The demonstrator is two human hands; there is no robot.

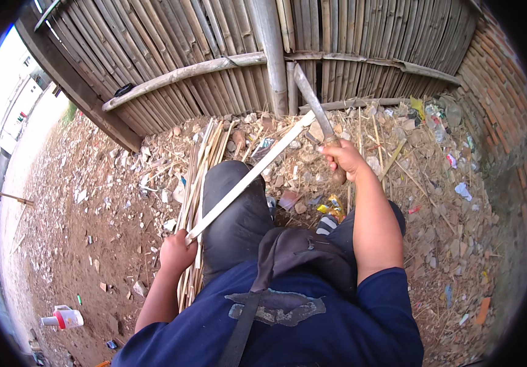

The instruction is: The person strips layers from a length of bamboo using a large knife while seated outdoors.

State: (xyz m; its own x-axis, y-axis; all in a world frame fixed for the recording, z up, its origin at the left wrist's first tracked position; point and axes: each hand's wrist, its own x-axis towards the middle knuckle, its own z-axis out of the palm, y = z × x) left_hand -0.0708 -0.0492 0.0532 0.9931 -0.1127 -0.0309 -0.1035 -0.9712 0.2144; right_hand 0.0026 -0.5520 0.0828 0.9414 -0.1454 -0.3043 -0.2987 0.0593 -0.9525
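Observation:
My left hand point(178, 251) is closed around the lower end of a pale, flat bamboo strip point(245, 181), which slants up to the right across my bent left knee. In my right hand point(344, 158) is the wooden handle of a long-bladed knife point(313, 101), its fingers wrapped round the grip. The metal blade points up and to the left, and in this view it crosses the strip's far end; whether they touch I cannot tell. Beside my left leg lies a bundle of long split bamboo strips point(199, 168), partly hidden behind my left hand and forearm.
A bamboo slat fence point(214, 37) with a round post point(270, 55) stands ahead. To the right rises a brick wall point(499, 92). Stones, straw and litter cover the ground, including a yellow wrapper point(335, 208) between my legs. A clear plastic bottle point(64, 318) lies at lower left.

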